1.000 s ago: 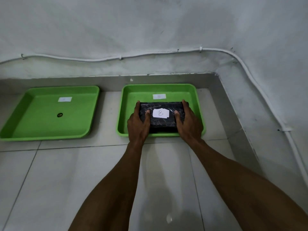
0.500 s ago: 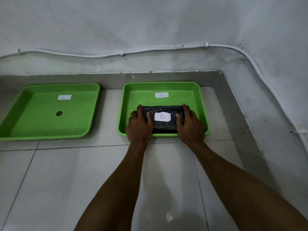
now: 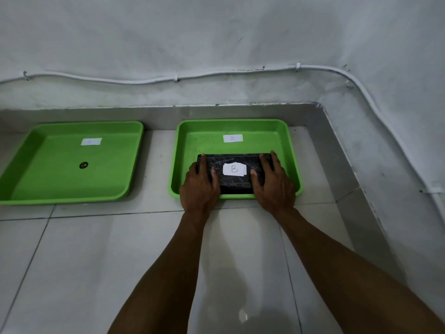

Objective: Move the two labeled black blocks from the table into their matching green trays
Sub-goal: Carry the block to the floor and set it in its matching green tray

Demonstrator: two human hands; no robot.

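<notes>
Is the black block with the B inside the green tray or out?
Inside. The black block sits within the right green tray's walls, below its B label.

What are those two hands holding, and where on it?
The black block marked B, gripped at its two short ends by the left hand and right hand.

- Rough whitewashed wall (image 3: pixel 216 32), scuffed, with dark specks.
- White cable (image 3: pixel 144 81) clipped along the wall, running level, then curving down at the right corner.
- Grey raised ledge (image 3: pixel 156 114) at the wall's foot, turning forward on the right.
- Glossy pale tiles (image 3: pixel 96 261) with thin dark joints.
- Dim, flat light; small bright reflection (image 3: pixel 243 315) on a near tile.
</notes>
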